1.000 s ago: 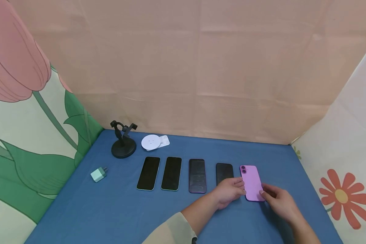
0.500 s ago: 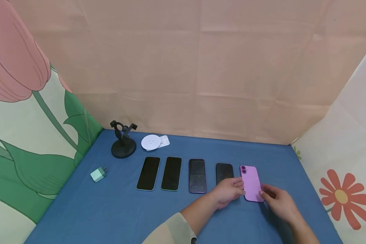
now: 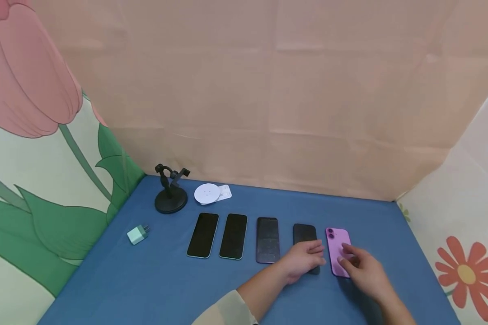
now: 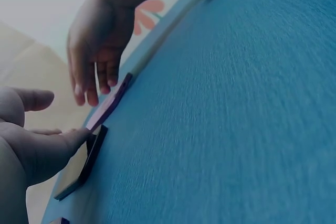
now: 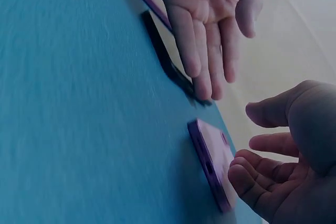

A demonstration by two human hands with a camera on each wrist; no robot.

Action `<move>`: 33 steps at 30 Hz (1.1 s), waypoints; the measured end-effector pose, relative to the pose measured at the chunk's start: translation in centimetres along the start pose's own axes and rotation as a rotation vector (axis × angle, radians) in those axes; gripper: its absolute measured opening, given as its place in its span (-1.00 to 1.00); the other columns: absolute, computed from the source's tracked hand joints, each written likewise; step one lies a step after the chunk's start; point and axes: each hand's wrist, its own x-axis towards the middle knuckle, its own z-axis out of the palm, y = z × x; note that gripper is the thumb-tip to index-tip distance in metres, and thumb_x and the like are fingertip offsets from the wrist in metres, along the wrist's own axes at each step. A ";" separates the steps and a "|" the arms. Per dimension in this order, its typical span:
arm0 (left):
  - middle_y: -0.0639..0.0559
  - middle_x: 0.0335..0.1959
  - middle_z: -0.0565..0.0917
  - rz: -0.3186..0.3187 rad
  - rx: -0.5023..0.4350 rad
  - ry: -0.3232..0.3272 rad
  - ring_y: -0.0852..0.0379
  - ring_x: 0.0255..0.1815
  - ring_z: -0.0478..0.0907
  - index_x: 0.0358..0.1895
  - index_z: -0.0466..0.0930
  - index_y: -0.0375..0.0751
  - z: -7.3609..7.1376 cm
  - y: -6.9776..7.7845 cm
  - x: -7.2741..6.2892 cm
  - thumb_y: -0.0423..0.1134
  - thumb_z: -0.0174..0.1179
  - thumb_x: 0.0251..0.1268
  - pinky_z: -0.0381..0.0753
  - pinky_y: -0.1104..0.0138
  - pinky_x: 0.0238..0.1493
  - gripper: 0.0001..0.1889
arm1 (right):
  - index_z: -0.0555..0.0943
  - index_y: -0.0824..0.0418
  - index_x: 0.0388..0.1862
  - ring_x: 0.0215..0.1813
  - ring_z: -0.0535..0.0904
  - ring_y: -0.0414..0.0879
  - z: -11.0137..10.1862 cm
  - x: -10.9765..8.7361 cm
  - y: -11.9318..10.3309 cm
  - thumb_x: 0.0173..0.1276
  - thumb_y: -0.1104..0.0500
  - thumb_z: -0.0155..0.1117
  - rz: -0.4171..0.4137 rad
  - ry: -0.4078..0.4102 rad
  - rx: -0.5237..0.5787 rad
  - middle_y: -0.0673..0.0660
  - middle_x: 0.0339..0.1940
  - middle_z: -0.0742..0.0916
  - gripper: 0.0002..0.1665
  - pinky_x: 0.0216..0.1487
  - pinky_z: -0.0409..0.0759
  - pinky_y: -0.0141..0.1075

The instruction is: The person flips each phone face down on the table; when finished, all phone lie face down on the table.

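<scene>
Grip the pink phone, likely light, rigid and slick, by its three- and nine-o'clock edges, with right hand and left hand empty, thumbs wide of fingers.

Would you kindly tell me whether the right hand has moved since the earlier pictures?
Yes: judged against the flower in the head view, the right hand has shifted left, its fingertips now overlapping the pink phone in that view.

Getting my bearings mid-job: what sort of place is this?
Probably a makeshift tabletop booth, perhaps for filming: a blue-covered work surface is boxed in by a creased tan backdrop and flower-printed side sheets.
</scene>
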 end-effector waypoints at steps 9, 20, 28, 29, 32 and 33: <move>-0.18 0.41 0.55 0.025 -0.003 0.042 -0.06 0.42 0.50 0.50 0.36 -0.36 -1.2 0.2 -0.7 -0.44 0.25 0.41 0.49 0.07 0.39 -0.39 | 0.51 0.36 0.41 0.01 0.72 0.12 1.3 0.8 -1.6 0.47 0.06 0.38 -0.088 0.004 0.058 0.34 0.15 0.72 -0.35 -0.09 0.77 -0.09; -0.22 0.42 0.53 0.061 -0.001 0.061 -0.13 0.38 0.54 0.52 0.33 -0.39 -3.0 0.2 -1.3 -0.45 0.22 0.41 0.51 0.10 0.38 -0.38 | 0.52 0.38 0.41 0.03 0.72 0.13 2.5 1.4 -2.9 0.47 0.10 0.38 -0.086 0.012 0.078 0.34 0.16 0.73 -0.37 0.02 0.74 0.01; -0.18 0.43 0.52 0.081 0.025 0.117 -0.07 0.48 0.43 0.51 0.36 -0.36 -3.9 0.4 -1.9 -0.40 0.24 0.43 0.41 0.04 0.45 -0.39 | 0.50 0.39 0.42 0.08 0.72 0.15 3.0 1.4 -3.5 0.49 0.09 0.35 -0.086 -0.020 0.093 0.36 0.25 0.69 -0.37 0.11 0.70 0.09; -0.17 0.44 0.52 0.082 0.028 0.122 -0.07 0.48 0.43 0.51 0.36 -0.36 -4.0 0.4 -1.9 -0.40 0.24 0.43 0.40 0.03 0.46 -0.39 | 0.50 0.38 0.42 0.08 0.72 0.15 3.1 1.4 -3.5 0.50 0.08 0.35 -0.085 -0.021 0.092 0.35 0.25 0.69 -0.36 0.10 0.70 0.08; -0.17 0.45 0.51 0.090 0.038 0.134 -0.08 0.49 0.42 0.52 0.36 -0.35 -4.2 0.5 -2.1 -0.40 0.24 0.43 0.38 0.01 0.48 -0.39 | 0.50 0.38 0.42 0.09 0.72 0.14 3.2 1.6 -3.6 0.50 0.05 0.35 -0.086 -0.027 0.087 0.35 0.28 0.68 -0.36 0.09 0.71 0.08; -0.16 0.45 0.51 0.091 0.041 0.140 -0.08 0.49 0.41 0.52 0.36 -0.34 -4.3 0.5 -2.1 -0.39 0.25 0.43 0.37 0.01 0.48 -0.39 | 0.50 0.37 0.42 0.08 0.72 0.14 3.3 1.7 -3.7 0.50 0.05 0.35 -0.085 -0.029 0.086 0.34 0.26 0.68 -0.35 0.09 0.71 0.07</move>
